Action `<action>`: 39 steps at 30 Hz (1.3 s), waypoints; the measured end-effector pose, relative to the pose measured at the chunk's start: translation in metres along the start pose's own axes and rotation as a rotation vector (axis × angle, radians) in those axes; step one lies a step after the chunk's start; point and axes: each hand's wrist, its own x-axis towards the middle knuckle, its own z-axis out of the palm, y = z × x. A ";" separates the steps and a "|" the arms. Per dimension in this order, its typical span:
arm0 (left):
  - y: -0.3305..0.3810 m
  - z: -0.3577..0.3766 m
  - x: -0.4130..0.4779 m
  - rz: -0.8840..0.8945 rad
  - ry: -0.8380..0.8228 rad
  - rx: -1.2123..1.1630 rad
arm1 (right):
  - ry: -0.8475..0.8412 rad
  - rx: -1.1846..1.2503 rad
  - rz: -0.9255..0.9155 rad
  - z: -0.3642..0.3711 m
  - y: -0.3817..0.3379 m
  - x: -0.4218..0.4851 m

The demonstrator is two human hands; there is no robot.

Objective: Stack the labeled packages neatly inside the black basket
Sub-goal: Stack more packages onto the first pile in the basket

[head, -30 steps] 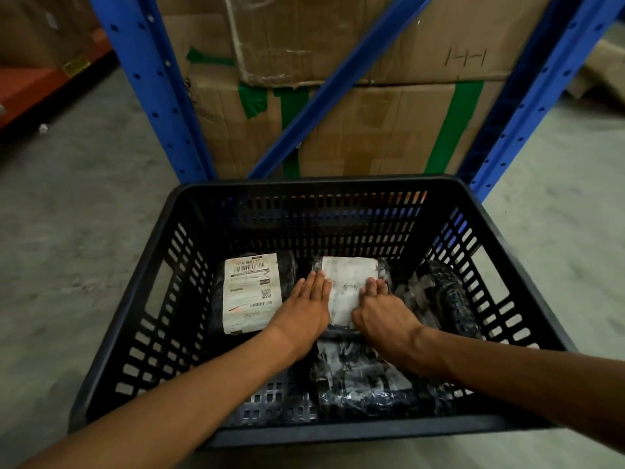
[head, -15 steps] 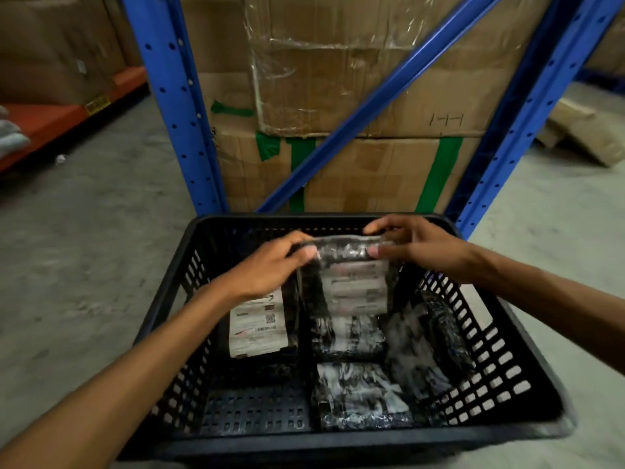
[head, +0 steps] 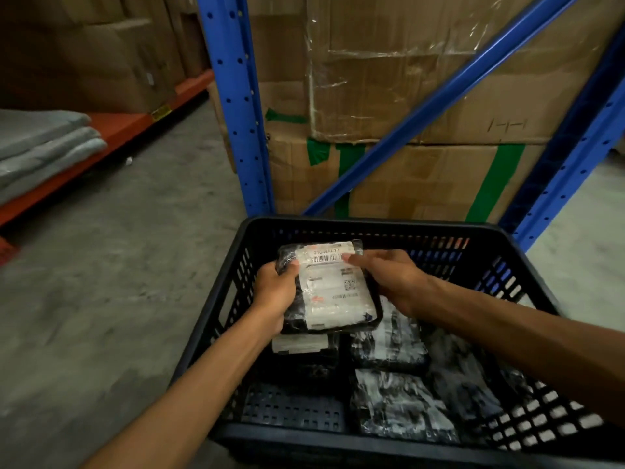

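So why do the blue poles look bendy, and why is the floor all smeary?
Head view: the wide lens bows the blue rack poles near the edges; the floor at left is smeared by camera motion; the label on the held package is mostly too soft to read; shiny wrap on the basket's other packages glares white.

One black basket (head: 372, 228) holds five packages in view: one labeled package (head: 333, 289) gripped between two hands, left hand (head: 275, 292) and right hand (head: 392, 279), and four lying packages (head: 389, 343) on the basket's floor, with two stacked cardboard boxes (head: 422, 174) and three folded grey pads (head: 44, 143) beyond.
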 end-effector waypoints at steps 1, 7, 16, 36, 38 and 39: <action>0.000 -0.005 0.005 0.016 0.028 0.039 | -0.023 -0.029 -0.038 0.008 0.003 0.002; -0.009 -0.024 0.042 0.099 0.119 0.377 | 0.019 -0.164 -0.055 0.041 0.028 0.044; -0.021 0.000 0.049 0.125 0.116 0.887 | -0.016 -0.649 -0.019 0.046 0.042 0.048; -0.069 0.105 -0.026 0.599 -0.606 1.866 | -0.257 -2.059 -0.287 -0.093 0.121 0.009; -0.080 0.108 -0.021 0.541 -0.618 1.870 | -0.254 -2.117 -0.277 -0.086 0.124 0.014; -0.083 0.110 -0.019 0.507 -0.623 1.868 | -0.257 -2.139 -0.264 -0.082 0.127 0.015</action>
